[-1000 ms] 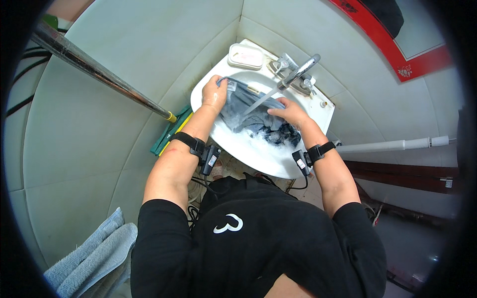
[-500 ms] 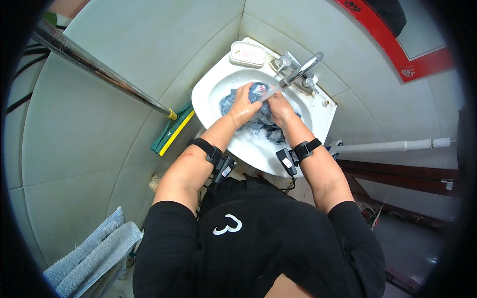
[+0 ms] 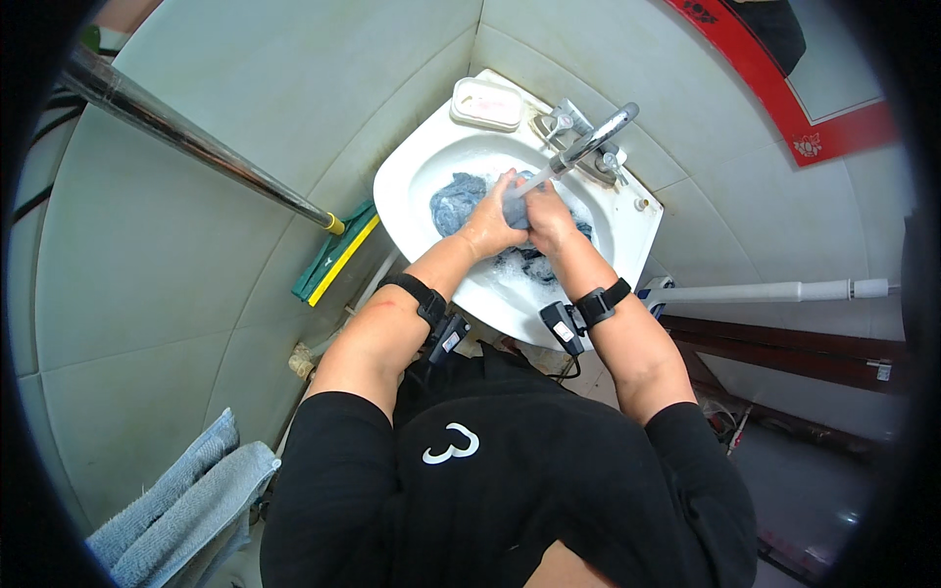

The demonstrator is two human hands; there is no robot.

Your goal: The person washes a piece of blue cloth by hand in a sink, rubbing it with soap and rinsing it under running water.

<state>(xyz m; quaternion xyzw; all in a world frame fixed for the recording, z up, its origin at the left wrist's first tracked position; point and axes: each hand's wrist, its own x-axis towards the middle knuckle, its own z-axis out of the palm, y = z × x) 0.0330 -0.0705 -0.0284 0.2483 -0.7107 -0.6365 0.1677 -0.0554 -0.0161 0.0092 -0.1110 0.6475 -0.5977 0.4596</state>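
A wet blue-grey cloth (image 3: 453,202) lies bunched in the white washbasin (image 3: 397,186), with suds around it. My left hand (image 3: 487,224) and my right hand (image 3: 545,221) are pressed together in the middle of the basin, both gripping a fold of the cloth between them. Water runs from the chrome tap (image 3: 591,139) onto my hands. Each wrist carries a black strap with a small device.
A soap dish (image 3: 485,102) sits on the basin's back rim. A metal pole (image 3: 186,137) with a green and yellow squeegee head (image 3: 335,257) leans at the left wall. Grey towels (image 3: 181,510) lie at the lower left. A white pipe (image 3: 765,291) runs at the right.
My hands were spread apart holding the cloth open under the tap. They have come together at the basin's middle, bunching the cloth between them.
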